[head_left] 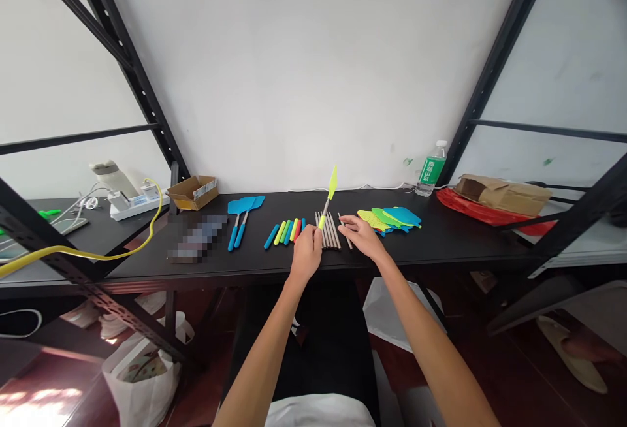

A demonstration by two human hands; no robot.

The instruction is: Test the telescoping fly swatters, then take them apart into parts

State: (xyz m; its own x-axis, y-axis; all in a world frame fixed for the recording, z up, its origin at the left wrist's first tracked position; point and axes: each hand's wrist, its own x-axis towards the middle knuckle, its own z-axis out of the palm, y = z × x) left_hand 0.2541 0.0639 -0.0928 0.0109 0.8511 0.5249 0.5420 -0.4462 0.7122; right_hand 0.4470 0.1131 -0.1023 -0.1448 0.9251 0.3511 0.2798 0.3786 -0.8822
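The left hand, closed, grips the yellow spatula head-up over the worktop, near its front edge's middle, while the right hand, partly open, has fingertips at 1 metal rod.

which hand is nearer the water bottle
Right: the right hand is beside the metal rods, left of the bottle; the left hand, gripping the yellow tool, is farther left.

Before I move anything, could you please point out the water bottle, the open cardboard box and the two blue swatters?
Water bottle [430, 171]: head view, its green label.
Open cardboard box [196, 202]: head view, its front side.
Two blue swatters [240, 205]: head view, the left one's flat head.
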